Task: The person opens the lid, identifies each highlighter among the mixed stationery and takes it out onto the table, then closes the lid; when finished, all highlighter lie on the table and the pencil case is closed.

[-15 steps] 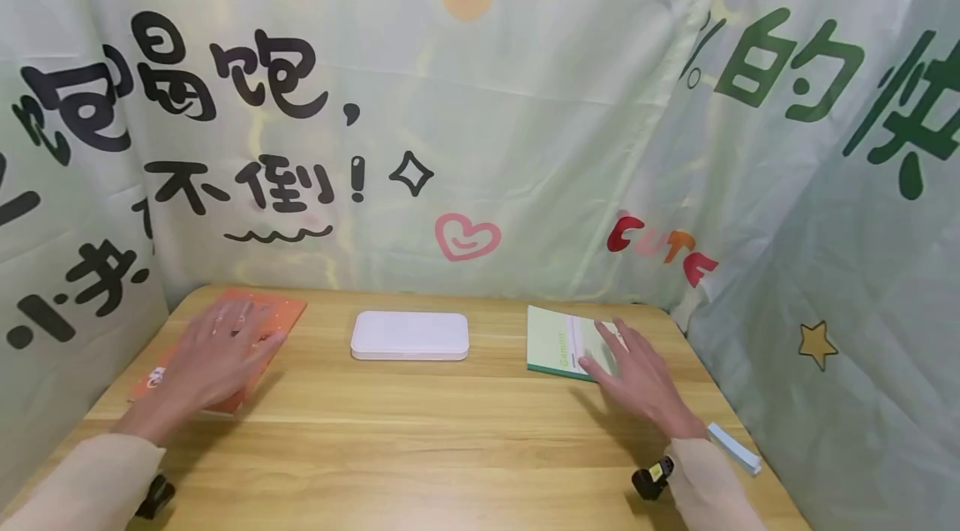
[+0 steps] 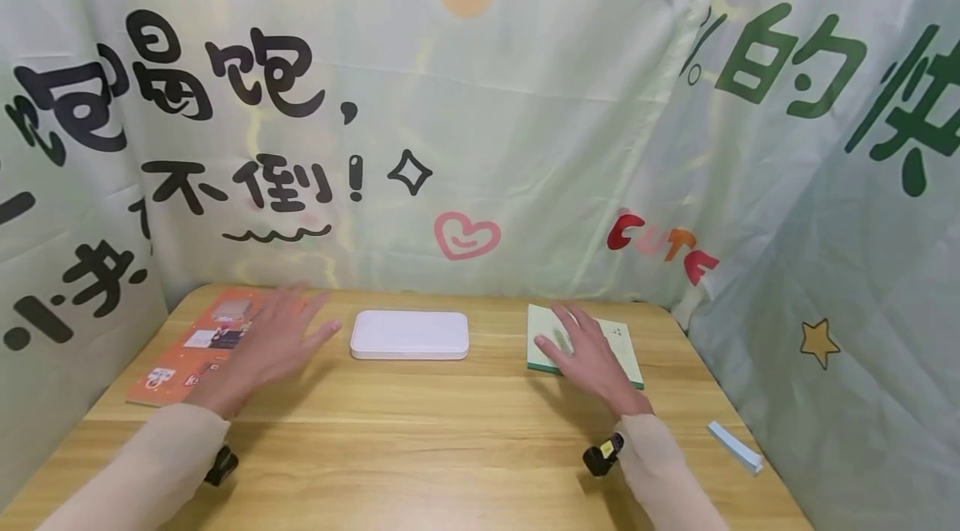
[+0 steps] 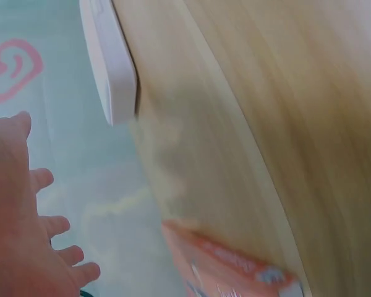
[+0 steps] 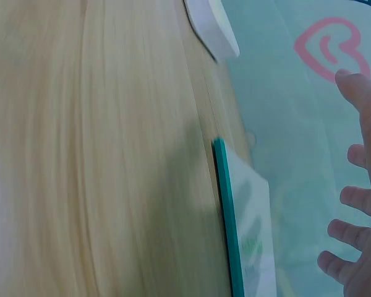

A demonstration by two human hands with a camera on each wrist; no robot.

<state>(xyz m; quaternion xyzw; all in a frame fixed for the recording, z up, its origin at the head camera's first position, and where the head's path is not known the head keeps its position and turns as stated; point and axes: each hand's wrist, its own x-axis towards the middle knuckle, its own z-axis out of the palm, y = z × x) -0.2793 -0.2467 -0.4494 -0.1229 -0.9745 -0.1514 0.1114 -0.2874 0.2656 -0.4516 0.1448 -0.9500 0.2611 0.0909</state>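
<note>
In the head view my left hand [image 2: 266, 348] hovers with spread fingers over the right side of an orange printed booklet [image 2: 180, 352], partly hiding it. My right hand [image 2: 592, 360], fingers spread too, is above a pale green notebook [image 2: 618, 339] and covers its middle. Between the hands, at the back of the table, lies a flat white case [image 2: 409, 335] with rounded corners. Both wrist views show the hands apart from the surface: the left one clear of the booklet [image 3: 229, 266], the right one clear of the notebook [image 4: 250, 229]. Neither hand holds anything.
Everything lies on a wooden table [image 2: 420, 448]. A small light-blue strip [image 2: 735, 448] is near its right edge. Printed cloth curtains [image 2: 525, 139] stand behind the table and along both sides.
My left hand has moved right, uncovering much of the orange booklet and nearing the white case. My right hand has shifted left, showing the notebook's right part. The things on the table stay put.
</note>
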